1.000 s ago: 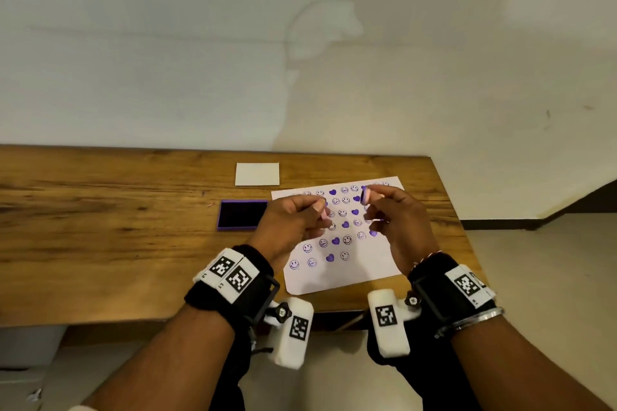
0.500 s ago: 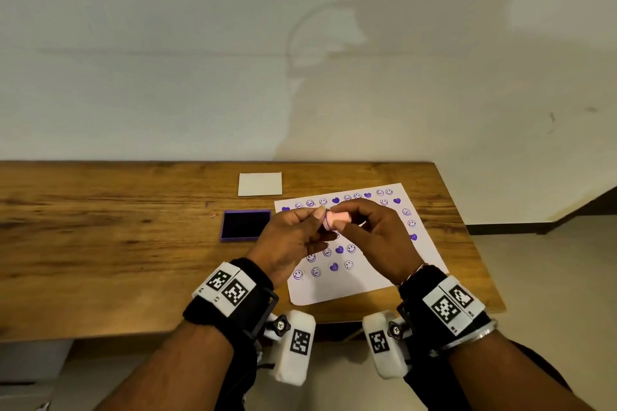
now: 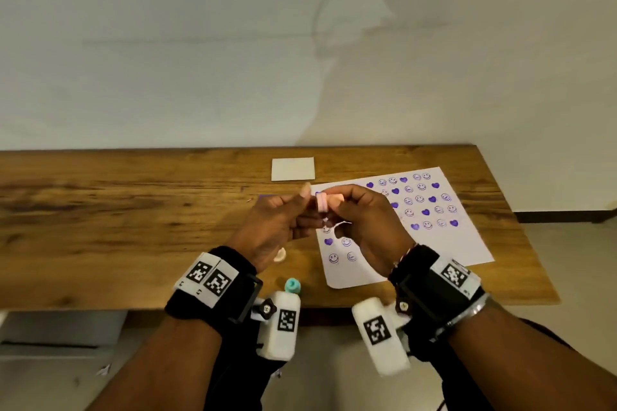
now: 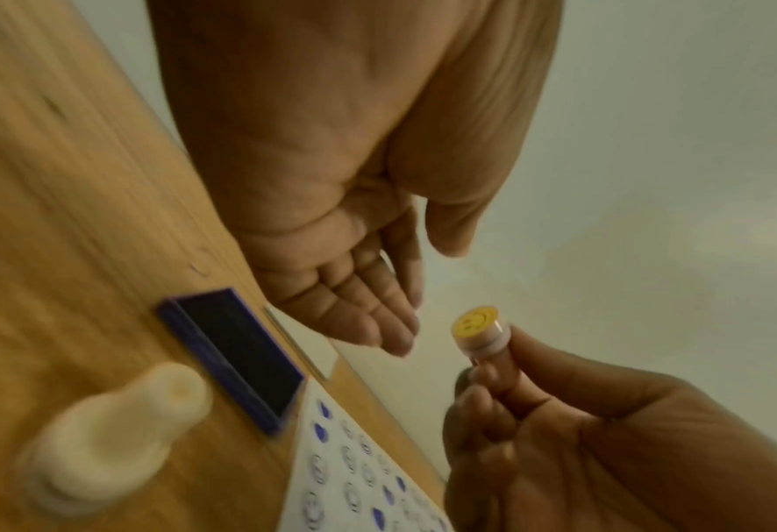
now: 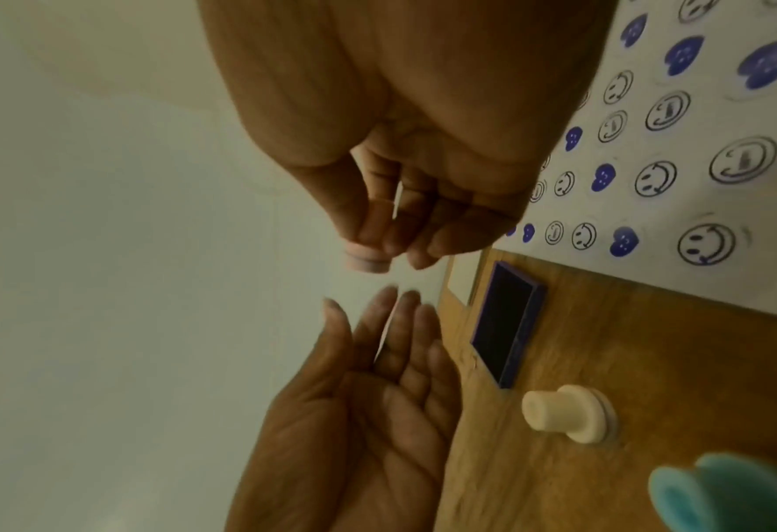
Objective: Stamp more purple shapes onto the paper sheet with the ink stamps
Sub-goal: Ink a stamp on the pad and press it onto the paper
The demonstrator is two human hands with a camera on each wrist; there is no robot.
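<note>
My right hand (image 3: 337,210) pinches a small pink stamp (image 3: 322,202) in the air above the left edge of the white paper sheet (image 3: 467,237). In the left wrist view the stamp's yellow smiley face (image 4: 475,322) points toward my left hand (image 4: 377,306). That hand's fingers are straight, its palm is bare, and it sits a short gap from the stamp. From the right wrist, the pink stamp (image 5: 366,261) sits at my right hand's fingertips (image 5: 400,234), with the left hand (image 5: 386,342) open just below. Purple hearts and smileys cover the sheet. The purple ink pad (image 4: 236,356) lies left of the sheet.
A cream stamp (image 3: 279,255) lies on the wooden table (image 3: 100,227) under my left hand, and a teal stamp (image 3: 292,285) stands near the front edge. A white card (image 3: 292,169) lies behind the ink pad. The table ends just right of the sheet.
My hands rose from the sheet and met around the pink stamp. The left hand has since let go and opened, while the right hand still holds the stamp.
</note>
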